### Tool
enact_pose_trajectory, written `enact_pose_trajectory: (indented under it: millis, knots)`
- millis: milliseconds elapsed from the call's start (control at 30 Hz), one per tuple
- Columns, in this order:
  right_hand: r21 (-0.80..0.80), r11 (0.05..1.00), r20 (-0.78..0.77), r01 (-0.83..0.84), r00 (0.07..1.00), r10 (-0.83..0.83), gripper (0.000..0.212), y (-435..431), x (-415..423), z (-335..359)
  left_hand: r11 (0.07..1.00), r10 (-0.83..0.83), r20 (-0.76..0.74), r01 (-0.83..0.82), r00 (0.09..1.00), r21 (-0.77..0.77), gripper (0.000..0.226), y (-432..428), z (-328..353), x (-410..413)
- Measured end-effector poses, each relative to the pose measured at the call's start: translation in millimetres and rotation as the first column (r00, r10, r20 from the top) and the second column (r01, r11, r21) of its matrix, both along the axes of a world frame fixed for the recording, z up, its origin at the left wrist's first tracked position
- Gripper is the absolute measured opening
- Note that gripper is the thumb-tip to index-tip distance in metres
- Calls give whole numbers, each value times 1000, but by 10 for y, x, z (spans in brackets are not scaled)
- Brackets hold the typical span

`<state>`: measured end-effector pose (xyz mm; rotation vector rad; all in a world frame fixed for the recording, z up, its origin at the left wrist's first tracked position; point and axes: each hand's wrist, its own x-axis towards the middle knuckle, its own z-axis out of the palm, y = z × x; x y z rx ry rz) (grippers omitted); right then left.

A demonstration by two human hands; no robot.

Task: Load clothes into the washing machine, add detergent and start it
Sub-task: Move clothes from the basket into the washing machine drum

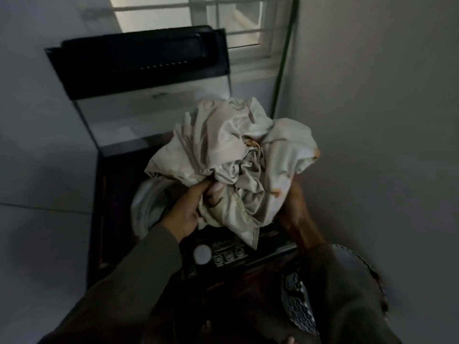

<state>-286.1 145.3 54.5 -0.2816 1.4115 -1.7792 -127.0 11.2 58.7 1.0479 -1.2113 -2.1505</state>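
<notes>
A dark top-loading washing machine (pixel 99 219) stands below me with its lid (pixel 139 68) raised upright at the back. Part of its pale drum rim (pixel 146 202) shows on the left. Above the opening I hold a large crumpled bundle of pale printed cloth (pixel 238 155). My left hand (pixel 186 212) grips the bundle's lower left, and my right hand (pixel 295 207) supports it from the lower right, mostly hidden under the fabric. The machine's control panel (pixel 223 254), with a round dial and small buttons, sits at the near edge below the cloth.
A green pole (pixel 285 53) leans in the corner behind the machine, next to a barred window (pixel 236 21). Grey walls close in on the left and right. A dark round basket (pixel 357 266) with patterned cloth in it sits at the lower right.
</notes>
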Motion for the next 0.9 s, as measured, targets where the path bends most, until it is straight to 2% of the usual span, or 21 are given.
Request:
enact_pose_trajectory:
  millis: [67,100,133,167,200,300,400,467,500,600,700,767,900]
  knots:
    - [84,979,-131,-184,972,194,120,-298,218,50,992,62,19,-59,998,-114,44,-200,36,125]
    - [79,966,-172,-245,951,255,131,-427,313,105,983,56,46,-47,997,-176,55,-283,61,200]
    - [57,958,-237,-282,928,287,124,-543,425,181,975,52,48,-40,998,-220,51,-368,42,270]
    - [34,952,-292,-303,908,300,103,-657,515,257,967,41,59,-24,997,-252,38,-417,97,345]
    - [14,943,-349,-333,882,317,83,-753,590,314,953,21,36,-9,999,-304,35,-517,85,392]
    - [-41,934,-415,-354,856,306,55,-948,739,354,873,12,72,24,997,-487,64,-725,119,476]
    - [-69,946,-389,-316,882,266,42,-1051,786,256,891,-14,142,77,990,-448,76,-906,124,531]
    - [-50,951,-355,-305,896,268,45,-1126,756,130,904,-48,214,134,976,-406,89,-981,131,599]
    - [-30,959,-350,-281,902,253,53,-1122,736,73,917,-67,203,141,977,-373,86,-992,143,622]
    - [52,942,-395,-330,860,323,70,-1157,639,-119,992,-74,-32,70,997,-102,47,-1022,136,666]
    - [125,915,-427,-384,812,399,75,-1164,490,-334,992,118,-95,-114,988,44,64,-1089,-45,695]
    - [197,890,-438,-411,775,455,87,-1165,367,-445,977,181,-50,-174,982,119,80,-1145,-233,729]
    - [350,823,-437,-448,699,566,80,-1201,93,-730,958,197,95,-212,976,192,86,-1209,-572,719]
